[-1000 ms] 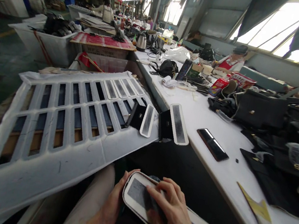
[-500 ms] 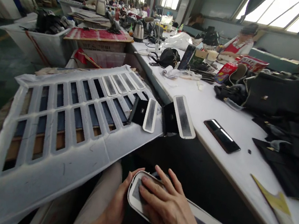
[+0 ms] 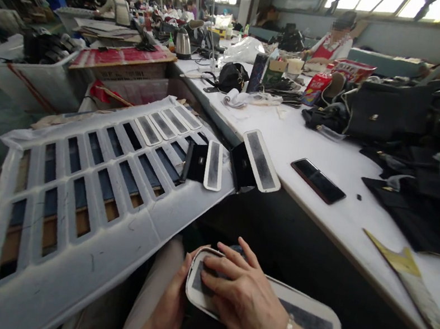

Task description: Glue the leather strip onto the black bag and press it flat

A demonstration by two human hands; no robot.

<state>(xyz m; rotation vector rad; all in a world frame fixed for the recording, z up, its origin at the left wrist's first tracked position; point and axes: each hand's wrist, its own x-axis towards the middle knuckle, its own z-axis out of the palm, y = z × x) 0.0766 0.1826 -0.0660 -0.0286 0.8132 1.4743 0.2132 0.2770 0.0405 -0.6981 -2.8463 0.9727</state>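
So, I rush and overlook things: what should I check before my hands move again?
1. Left hand supporting the rounded end of the pale-rimmed, grey-centred oblong panel: ok.
2. Right hand resting on that panel, fingers spread: ok.
3. Panel surface beneath the right hand free of flaws: cannot tell, it is covered.
4. Black glossy phone away from both hands: ok, it lies on the white tabletop.
5. Black boxy piece beside the tabletop's edge fully supported by it: not ok, it sticks out past the edge.
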